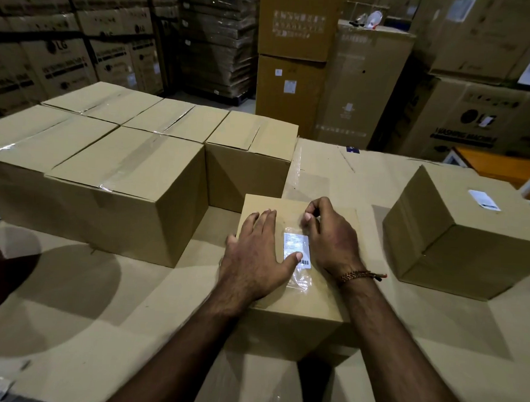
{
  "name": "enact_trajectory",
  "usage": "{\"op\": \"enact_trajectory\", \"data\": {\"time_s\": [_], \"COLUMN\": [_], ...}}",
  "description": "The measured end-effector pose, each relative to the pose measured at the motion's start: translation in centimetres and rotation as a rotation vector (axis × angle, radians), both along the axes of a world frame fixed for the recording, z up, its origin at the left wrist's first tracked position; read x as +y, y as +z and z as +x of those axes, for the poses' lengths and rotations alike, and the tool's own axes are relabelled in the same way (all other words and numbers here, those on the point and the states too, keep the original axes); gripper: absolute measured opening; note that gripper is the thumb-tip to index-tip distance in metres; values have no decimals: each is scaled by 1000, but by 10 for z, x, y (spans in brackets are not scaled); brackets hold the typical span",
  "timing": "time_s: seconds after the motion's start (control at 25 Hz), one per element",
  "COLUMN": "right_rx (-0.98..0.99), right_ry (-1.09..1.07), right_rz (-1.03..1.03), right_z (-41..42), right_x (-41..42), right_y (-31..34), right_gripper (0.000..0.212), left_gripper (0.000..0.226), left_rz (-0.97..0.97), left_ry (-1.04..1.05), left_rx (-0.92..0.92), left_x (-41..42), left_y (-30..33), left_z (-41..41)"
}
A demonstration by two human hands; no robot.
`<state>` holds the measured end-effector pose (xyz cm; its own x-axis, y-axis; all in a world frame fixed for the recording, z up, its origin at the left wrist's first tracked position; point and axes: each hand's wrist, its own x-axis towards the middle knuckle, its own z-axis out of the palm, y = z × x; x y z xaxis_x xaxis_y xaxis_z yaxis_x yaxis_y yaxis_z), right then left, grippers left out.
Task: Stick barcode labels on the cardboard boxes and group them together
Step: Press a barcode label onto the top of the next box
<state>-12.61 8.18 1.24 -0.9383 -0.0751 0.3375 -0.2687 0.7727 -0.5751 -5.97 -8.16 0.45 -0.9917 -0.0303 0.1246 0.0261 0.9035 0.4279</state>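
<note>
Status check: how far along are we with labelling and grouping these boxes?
Done: the box on the right carries a white label on top.
In hand: the left hand presses flat on the centre box, thumb on its barcode label; the right hand pinches at the label's top edge.
Left: the grouped boxes on the left show no labels on their visible faces.

Warehouse storeroom, tall stacks of printed appliance cartons (pixel 64 64), shrink-wrapped pallet load (pixel 218 42), taped boxes (pixel 123 178)
</note>
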Motion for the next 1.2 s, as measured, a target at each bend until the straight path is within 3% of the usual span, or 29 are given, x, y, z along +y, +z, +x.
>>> {"op": "enact_trajectory", "data": {"time_s": [0.4, 0.56, 0.64, 0.76, 0.96, 1.2], "right_rx": [-109, -319, -378, -424, -418, -447], "right_ry": [68, 143, 175, 212, 234, 291], "right_rz": [-91, -194, -295, -365, -222, -288], "right_z": [3, 0, -4, -8, -10, 5], "right_x": [4, 19, 23, 25, 27, 25], "right_y": [7, 9, 7, 6, 11, 17], "right_gripper": [4, 58, 67, 57, 23, 21], "left_gripper": [101, 102, 102, 102, 101, 99], "left_rz": [1, -3, 3, -6, -13, -7], "left_ry": [7, -1, 1, 1, -6, -7], "left_rx": [2, -6, -10, -16, -24, -40], "left_x": [0, 0, 0, 1, 1, 0], "left_y": [-1, 1, 0, 1, 4, 5], "left_z": [0, 0, 0, 0, 2, 2]}}
